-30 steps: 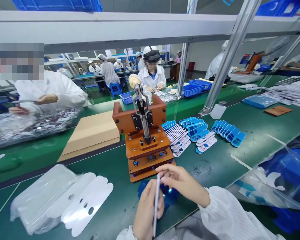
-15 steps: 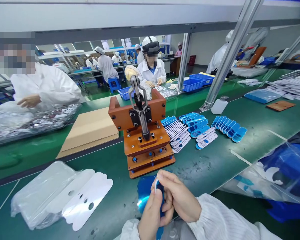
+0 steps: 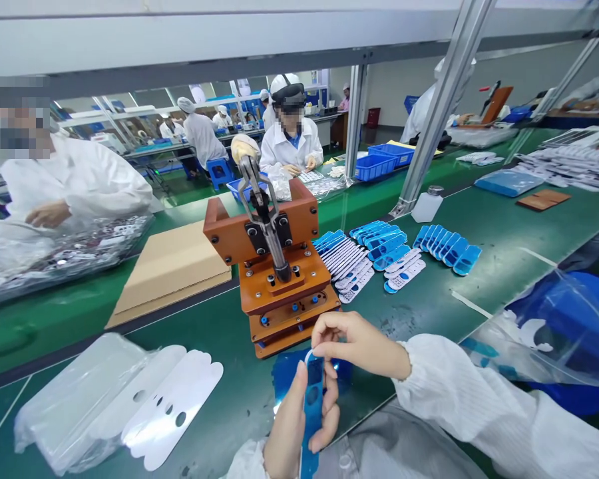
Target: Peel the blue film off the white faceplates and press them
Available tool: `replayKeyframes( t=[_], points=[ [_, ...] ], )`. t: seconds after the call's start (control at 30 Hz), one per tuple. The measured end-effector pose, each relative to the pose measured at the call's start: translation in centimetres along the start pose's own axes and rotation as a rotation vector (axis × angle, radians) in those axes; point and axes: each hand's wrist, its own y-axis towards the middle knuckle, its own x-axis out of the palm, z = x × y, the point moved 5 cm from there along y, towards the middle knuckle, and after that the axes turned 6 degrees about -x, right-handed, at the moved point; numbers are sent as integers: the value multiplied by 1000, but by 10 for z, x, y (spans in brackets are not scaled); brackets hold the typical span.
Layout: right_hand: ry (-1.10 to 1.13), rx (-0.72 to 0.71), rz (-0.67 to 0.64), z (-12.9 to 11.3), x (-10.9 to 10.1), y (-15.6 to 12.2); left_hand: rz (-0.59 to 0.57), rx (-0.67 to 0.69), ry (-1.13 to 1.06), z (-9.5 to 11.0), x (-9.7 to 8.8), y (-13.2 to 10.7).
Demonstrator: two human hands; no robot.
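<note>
My left hand (image 3: pixel 290 420) grips a long, narrow plate (image 3: pixel 313 398) with a rounded top end, covered in glossy blue film. The plate stands nearly upright, with a dark rectangle near its top and a round spot below; a white edge shows at its upper left. Thumb and forefinger of my right hand (image 3: pixel 352 340) are pinched at that top end. Behind my hands, a shiny blue sheet (image 3: pixel 285 374) lies on the green table. Just beyond it stands an orange press fixture (image 3: pixel 284 286) with a metal toggle lever.
Rows of blue-filmed strips (image 3: pixel 382 243) and white strips (image 3: pixel 354 279) lie right of the fixture. On the left are white scalloped sheets (image 3: pixel 172 406) by a plastic bag (image 3: pixel 80 392), and cardboard (image 3: pixel 167 266). A white bottle (image 3: pixel 428 204) stands near a metal post. Co-workers sit opposite.
My right hand has risen to the plate's top end, and the left has turned so the plate's blue face shows. The view has shifted slightly right.
</note>
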Motion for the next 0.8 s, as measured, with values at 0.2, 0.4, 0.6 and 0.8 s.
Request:
replayKeyframes(
  t=[0.2, 0.4, 0.6, 0.8],
  points=[
    [-447, -224, -97, -18, -6, 2, 198, -16, 164, 11, 4, -9],
    [-775, -577, -108, -16, 3, 0, 203, -81, 96, 13, 7, -12],
    [-898, -933, 42, -22, 6, -11, -19, -149, -154, 7, 9, -5],
    [-900, -886, 29, -21, 14, -19, 192, 56, -181, 19, -2, -7]
  ],
)
